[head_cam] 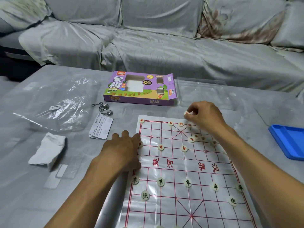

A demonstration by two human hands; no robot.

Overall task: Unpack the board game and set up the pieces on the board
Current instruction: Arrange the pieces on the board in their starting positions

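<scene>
Right hand [203,115] pinched pale piece [186,113] at board's [172,163] 12 o'clock edge; left hand [125,146] pressed flat, fingers wide, at 9 o'clock.

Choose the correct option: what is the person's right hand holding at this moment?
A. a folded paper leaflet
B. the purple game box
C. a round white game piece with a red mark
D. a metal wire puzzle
C: the right hand pinches a round white piece with a red mark in its fingertips, just beyond the far edge of the board, while the left hand rests on the board's left edge.
</scene>
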